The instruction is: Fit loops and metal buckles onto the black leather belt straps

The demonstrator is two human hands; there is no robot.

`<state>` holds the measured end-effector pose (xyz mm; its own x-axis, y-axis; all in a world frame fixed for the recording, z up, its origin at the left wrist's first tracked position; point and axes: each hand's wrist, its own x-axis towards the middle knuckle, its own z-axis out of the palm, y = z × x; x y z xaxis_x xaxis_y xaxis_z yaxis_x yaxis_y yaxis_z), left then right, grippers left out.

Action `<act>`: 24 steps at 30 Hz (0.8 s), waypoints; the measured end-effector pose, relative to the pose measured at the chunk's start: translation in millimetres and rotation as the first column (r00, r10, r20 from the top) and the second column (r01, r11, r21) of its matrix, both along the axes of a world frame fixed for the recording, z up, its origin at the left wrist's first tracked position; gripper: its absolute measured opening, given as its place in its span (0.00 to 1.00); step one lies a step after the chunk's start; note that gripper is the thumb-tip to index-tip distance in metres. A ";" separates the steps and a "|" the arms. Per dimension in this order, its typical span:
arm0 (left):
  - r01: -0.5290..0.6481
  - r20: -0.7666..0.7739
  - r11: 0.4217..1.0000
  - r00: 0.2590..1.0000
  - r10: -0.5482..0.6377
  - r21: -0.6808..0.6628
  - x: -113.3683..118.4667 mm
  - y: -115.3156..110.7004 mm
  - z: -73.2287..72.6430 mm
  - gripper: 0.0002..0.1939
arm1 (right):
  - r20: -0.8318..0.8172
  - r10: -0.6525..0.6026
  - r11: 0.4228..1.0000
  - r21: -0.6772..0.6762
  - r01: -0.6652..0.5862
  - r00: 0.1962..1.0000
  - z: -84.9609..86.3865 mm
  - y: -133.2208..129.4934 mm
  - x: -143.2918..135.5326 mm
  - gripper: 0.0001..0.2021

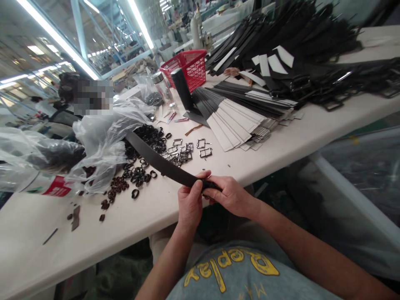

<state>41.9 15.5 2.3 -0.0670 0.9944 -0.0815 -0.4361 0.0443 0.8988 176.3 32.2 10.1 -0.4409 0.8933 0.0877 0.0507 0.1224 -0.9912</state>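
A black strap (162, 163) reaches up and to the left from my two hands, over the table's front part. My left hand (190, 202) is closed round it near its lower end, thumb on top. Close beside it, my right hand (229, 193) pinches the strap's end, fingers nearly touching those of my left. What lies between the fingertips is mostly hidden. Metal buckles (182, 154) lie just beyond the strap, and small black loops (139, 175) are heaped on both sides of its far part. Brown loops (117, 189) lie to the left.
Fanned strips with white ends (236, 121) lie on the table (296, 143), behind them a red basket (200, 71), a black cylinder (181, 89) and a glass bottle (165, 89). Many black belts (300, 37) are piled at right. Clear plastic bags (103, 137) stand left; a person sits beyond.
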 end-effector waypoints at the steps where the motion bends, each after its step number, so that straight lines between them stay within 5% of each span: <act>1: 0.004 -0.020 1.000 1.000 -0.004 0.002 -0.1 -2.5 -0.7 0.18 | -0.027 0.015 0.999 -0.035 -0.016 1.000 0.7 -1.7 0.5 0.13; 4: -0.003 -0.101 0.999 0.995 0.006 0.035 -0.3 -11.6 -4.1 0.19 | -0.093 -0.008 0.998 -0.060 0.003 0.996 2.9 -8.8 -2.2 0.17; 9: 0.040 -0.329 0.996 0.944 -0.012 0.078 1.2 -11.7 -14.2 0.25 | -0.083 -0.048 0.995 0.087 0.055 0.995 1.6 -10.5 -3.3 0.17; 12: 0.051 -0.421 0.986 0.907 0.022 0.161 1.5 -2.6 -12.6 0.25 | 0.000 -0.062 0.985 0.163 0.061 0.998 8.7 2.5 16.0 0.18; 15: 0.050 -0.454 0.974 0.889 0.057 0.220 -10.3 6.1 -7.1 0.24 | 0.134 -0.244 0.906 0.386 0.176 0.960 32.7 26.3 52.4 0.18; 20: -0.015 -0.549 0.972 0.823 0.145 0.233 -52.9 14.9 -17.0 0.20 | 0.304 -0.550 0.752 0.585 0.303 0.777 85.6 88.8 134.4 0.19; 24: 0.014 -0.642 0.967 0.751 0.157 0.253 -76.1 12.8 -36.8 0.18 | 0.479 -0.751 0.649 0.661 0.377 0.454 107.6 143.6 200.7 0.18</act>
